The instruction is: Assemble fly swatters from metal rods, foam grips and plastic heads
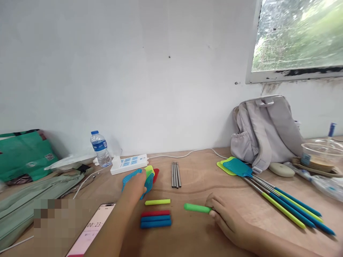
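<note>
My left hand [135, 186] reaches forward and closes on a blue fly-swatter head [130, 176] in a small stack of swatter heads [150, 172], blue, yellow-green and red. My right hand [223, 214] lies on the wooden table and pinches the end of a green handle grip [196, 207]. Between my hands lie a yellow-green grip [157, 202], a red grip [155, 213] and two blue grips [155, 221]. Several bare metal rods [175, 174] lie side by side behind them.
Assembled fly swatters [270, 192] lie at the right by a grey backpack [264, 132]. A power strip [129, 164], a water bottle [100, 149], a green bag [25, 153] and a grey pouch [32, 200] stand left. A phone [92, 228] shows a timer.
</note>
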`<control>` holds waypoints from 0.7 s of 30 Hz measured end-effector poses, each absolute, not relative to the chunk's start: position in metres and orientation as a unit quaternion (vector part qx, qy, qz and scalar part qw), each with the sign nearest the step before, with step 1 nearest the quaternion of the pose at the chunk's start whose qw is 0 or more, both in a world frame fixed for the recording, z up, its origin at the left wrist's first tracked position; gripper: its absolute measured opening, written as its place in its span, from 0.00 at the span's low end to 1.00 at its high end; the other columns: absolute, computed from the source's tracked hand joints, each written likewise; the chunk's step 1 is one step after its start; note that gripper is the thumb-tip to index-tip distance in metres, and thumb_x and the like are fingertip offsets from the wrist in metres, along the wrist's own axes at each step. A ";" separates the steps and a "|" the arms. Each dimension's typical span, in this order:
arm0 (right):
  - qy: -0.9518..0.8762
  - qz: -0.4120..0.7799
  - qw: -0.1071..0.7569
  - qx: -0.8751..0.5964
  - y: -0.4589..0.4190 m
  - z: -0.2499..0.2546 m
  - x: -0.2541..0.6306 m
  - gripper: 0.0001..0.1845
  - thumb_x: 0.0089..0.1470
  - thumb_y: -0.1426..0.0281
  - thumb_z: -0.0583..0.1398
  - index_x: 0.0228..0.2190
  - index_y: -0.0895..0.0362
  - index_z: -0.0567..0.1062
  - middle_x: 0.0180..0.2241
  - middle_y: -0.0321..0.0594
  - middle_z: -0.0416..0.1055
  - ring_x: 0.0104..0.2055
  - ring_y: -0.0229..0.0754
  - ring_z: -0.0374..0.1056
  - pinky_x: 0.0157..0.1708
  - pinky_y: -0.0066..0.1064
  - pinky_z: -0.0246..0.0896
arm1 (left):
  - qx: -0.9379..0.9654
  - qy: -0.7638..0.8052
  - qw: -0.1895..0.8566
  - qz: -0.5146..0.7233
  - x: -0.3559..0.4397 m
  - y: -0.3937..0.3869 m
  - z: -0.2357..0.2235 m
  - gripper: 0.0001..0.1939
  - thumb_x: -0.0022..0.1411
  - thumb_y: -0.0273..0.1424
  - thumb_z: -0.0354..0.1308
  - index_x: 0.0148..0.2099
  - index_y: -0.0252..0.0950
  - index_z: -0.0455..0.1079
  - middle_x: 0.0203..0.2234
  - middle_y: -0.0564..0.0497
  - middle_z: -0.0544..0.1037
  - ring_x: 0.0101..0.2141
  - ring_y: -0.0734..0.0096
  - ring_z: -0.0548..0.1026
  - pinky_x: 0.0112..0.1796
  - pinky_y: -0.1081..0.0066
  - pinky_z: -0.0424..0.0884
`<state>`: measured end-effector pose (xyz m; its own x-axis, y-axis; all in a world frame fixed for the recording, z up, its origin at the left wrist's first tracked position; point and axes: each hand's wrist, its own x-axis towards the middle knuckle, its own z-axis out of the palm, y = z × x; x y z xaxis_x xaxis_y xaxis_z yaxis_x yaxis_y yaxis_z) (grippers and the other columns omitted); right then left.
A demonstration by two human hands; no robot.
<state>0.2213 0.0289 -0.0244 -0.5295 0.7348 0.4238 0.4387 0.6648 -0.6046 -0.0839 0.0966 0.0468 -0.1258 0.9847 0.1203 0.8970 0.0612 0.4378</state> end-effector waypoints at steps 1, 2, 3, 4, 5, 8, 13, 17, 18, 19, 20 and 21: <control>-0.833 0.231 0.364 -0.346 0.029 -0.027 0.223 0.14 0.59 0.64 0.42 0.31 0.54 0.63 0.31 0.40 0.61 0.32 0.40 0.60 0.34 0.33 0.59 | 0.655 0.722 0.093 0.201 -0.083 0.095 0.050 0.27 0.35 0.15 0.53 0.43 0.33 0.65 0.33 0.41 0.77 0.38 0.51 0.73 0.31 0.70 0.61; -0.815 0.246 0.390 -0.350 0.030 -0.029 0.224 0.15 0.59 0.64 0.41 0.29 0.54 0.63 0.29 0.39 0.60 0.31 0.40 0.59 0.33 0.33 0.59 | 0.659 0.726 0.073 0.181 -0.082 0.093 0.052 0.29 0.37 0.15 0.52 0.47 0.33 0.63 0.35 0.40 0.76 0.39 0.52 0.73 0.31 0.71 0.61; -0.794 0.263 0.417 -0.356 0.031 -0.031 0.225 0.15 0.59 0.63 0.41 0.29 0.54 0.62 0.29 0.39 0.59 0.31 0.40 0.58 0.33 0.33 0.59 | 0.661 0.729 0.057 0.167 -0.081 0.091 0.055 0.31 0.38 0.15 0.51 0.49 0.32 0.62 0.37 0.39 0.76 0.39 0.52 0.72 0.31 0.71 0.61; -0.772 0.279 0.441 -0.362 0.033 -0.033 0.226 0.15 0.59 0.62 0.42 0.29 0.54 0.63 0.29 0.38 0.59 0.31 0.40 0.58 0.33 0.34 0.59 | 0.665 0.728 0.042 0.159 -0.080 0.090 0.058 0.31 0.39 0.15 0.51 0.50 0.32 0.61 0.38 0.39 0.75 0.40 0.52 0.72 0.31 0.72 0.60; -0.749 0.295 0.466 -0.367 0.034 -0.035 0.227 0.14 0.58 0.60 0.44 0.30 0.54 0.63 0.29 0.38 0.59 0.31 0.40 0.58 0.34 0.34 0.60 | 0.670 0.724 0.029 0.159 -0.079 0.089 0.061 0.31 0.40 0.16 0.51 0.50 0.32 0.62 0.39 0.39 0.75 0.41 0.53 0.72 0.31 0.72 0.60; -0.672 0.340 0.537 -0.380 0.041 -0.035 0.228 0.12 0.52 0.58 0.52 0.27 0.54 0.63 0.27 0.36 0.58 0.29 0.38 0.57 0.30 0.32 0.59 | 0.691 0.704 0.010 0.166 -0.079 0.088 0.070 0.25 0.40 0.16 0.52 0.44 0.32 0.67 0.39 0.41 0.75 0.41 0.54 0.71 0.33 0.72 0.60; -0.592 0.417 0.572 -0.386 0.056 -0.034 0.229 0.19 0.49 0.57 0.54 0.17 0.55 0.55 0.21 0.33 0.50 0.23 0.36 0.50 0.24 0.28 0.51 | 0.699 0.683 0.047 0.206 -0.083 0.090 0.083 0.04 0.44 0.23 0.53 0.26 0.34 0.68 0.18 0.53 0.70 0.26 0.65 0.71 0.26 0.74 0.59; -0.533 0.449 0.590 -0.408 0.065 -0.033 0.230 0.22 0.51 0.54 0.51 0.16 0.55 0.56 0.19 0.32 0.50 0.24 0.37 0.52 0.25 0.29 0.51 | 0.591 0.590 0.300 0.461 -0.066 0.091 0.080 0.02 0.44 0.25 0.54 0.26 0.34 0.66 0.16 0.57 0.68 0.23 0.73 0.69 0.24 0.75 0.64; -0.512 0.460 0.604 -0.402 0.065 -0.032 0.229 0.23 0.51 0.53 0.51 0.16 0.55 0.55 0.18 0.32 0.50 0.24 0.37 0.52 0.24 0.28 0.51 | 0.539 0.537 0.385 0.523 -0.057 0.090 0.078 0.05 0.44 0.24 0.54 0.28 0.33 0.67 0.19 0.56 0.70 0.24 0.73 0.71 0.26 0.75 0.66; -0.490 0.477 0.616 -0.391 0.066 -0.030 0.228 0.23 0.50 0.52 0.51 0.16 0.55 0.55 0.18 0.32 0.51 0.23 0.36 0.52 0.23 0.28 0.50 | 0.483 0.485 0.460 0.565 -0.046 0.089 0.074 0.06 0.45 0.22 0.54 0.30 0.33 0.67 0.21 0.55 0.72 0.26 0.73 0.72 0.28 0.75 0.68; -0.469 0.501 0.622 -0.378 0.065 -0.028 0.227 0.23 0.49 0.50 0.50 0.17 0.55 0.55 0.18 0.31 0.51 0.21 0.35 0.51 0.21 0.27 0.48 | 0.422 0.452 0.511 0.597 -0.035 0.087 0.070 0.07 0.44 0.19 0.53 0.29 0.33 0.67 0.22 0.54 0.73 0.27 0.74 0.72 0.30 0.75 0.70; -0.451 0.530 0.619 -0.364 0.065 -0.026 0.226 0.23 0.49 0.49 0.50 0.18 0.55 0.56 0.19 0.30 0.52 0.18 0.34 0.50 0.18 0.26 0.46 | 0.363 0.427 0.546 0.623 -0.022 0.084 0.065 0.07 0.45 0.17 0.52 0.27 0.32 0.66 0.22 0.53 0.74 0.27 0.75 0.73 0.31 0.75 0.71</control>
